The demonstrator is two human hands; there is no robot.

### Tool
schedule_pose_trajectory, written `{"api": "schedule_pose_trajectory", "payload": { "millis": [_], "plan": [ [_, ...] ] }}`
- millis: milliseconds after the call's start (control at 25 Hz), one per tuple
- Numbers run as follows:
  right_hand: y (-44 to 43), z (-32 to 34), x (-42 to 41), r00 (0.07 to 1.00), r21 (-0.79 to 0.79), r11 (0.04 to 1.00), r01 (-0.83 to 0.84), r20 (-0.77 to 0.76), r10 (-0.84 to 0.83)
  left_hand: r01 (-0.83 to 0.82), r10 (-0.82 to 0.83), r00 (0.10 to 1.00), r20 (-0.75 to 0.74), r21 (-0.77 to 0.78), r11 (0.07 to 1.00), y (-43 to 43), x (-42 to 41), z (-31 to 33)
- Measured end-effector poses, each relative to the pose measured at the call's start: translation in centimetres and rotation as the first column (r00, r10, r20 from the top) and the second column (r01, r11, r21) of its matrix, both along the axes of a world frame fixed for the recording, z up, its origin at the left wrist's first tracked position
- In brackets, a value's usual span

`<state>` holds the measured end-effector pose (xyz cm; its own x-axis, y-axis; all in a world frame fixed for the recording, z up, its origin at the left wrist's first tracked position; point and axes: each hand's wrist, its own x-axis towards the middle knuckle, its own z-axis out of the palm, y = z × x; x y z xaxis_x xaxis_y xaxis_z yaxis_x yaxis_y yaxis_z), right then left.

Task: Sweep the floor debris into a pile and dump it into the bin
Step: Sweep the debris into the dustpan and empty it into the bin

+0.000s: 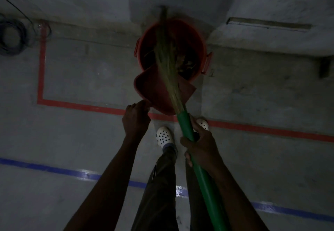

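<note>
Floor (81, 77) runs out dim to the red bin (205, 53) at twelve o'clock, the broom (182, 120) lying six-to-twelve into it from the gripping right hand (200, 145), the dustpan (153, 89) tipped at its near rim, held by the nearer left hand (135, 120).

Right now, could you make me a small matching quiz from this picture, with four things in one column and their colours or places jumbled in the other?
Things:
1 broom handle
2 dustpan
3 coiled cable
4 tape line lowest in view

Colour, place or state:
A blue
B at the far left edge of view
C green, gripped by the right hand
D tilted at the rim of the bin, held by the left hand

Pairs: 1-C, 2-D, 3-B, 4-A
</note>
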<state>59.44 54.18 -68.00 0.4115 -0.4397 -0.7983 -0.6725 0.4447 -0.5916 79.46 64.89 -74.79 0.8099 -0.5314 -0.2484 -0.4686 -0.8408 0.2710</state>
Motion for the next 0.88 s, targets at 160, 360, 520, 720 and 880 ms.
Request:
{"api": "schedule_pose_trajectory", "payload": {
  "millis": [160, 360, 520, 720, 880],
  "plan": [
    [-0.3, -0.5, -2.7, 0.974, -0.034, 0.98, -0.197, -0.121, 0.192, -0.036, 0.035, 0.999, 0.007, 0.031, 0.999, 0.9, 0.8, 0.9],
    [-1.3, 2.0, -4.4, 0.973, -0.145, 0.981, -0.131, -0.209, 0.099, -0.035, 0.041, 0.997, -0.064, 0.093, 0.995, 2.9, 0.0, 2.9],
    [-2.4, 6.0, -1.6, 0.982, -0.212, 0.964, -0.159, -0.135, 0.132, -0.032, 0.036, 0.997, -0.068, 0.056, 0.998, 2.5, -1.4, 7.0],
    [-1.8, 9.8, 0.6, 0.934, -0.309, 0.883, -0.354, -0.168, 0.315, -0.046, 0.045, 0.992, -0.119, -0.007, 0.999, 1.9, -2.3, 12.4],
    [-1.2, 10.6, -2.3, 0.853, -0.354, 0.776, -0.522, -0.245, 0.461, -0.063, 0.057, 0.991, -0.125, -0.05, 0.997, 2.6, -2.1, 15.7]
  ]
}}
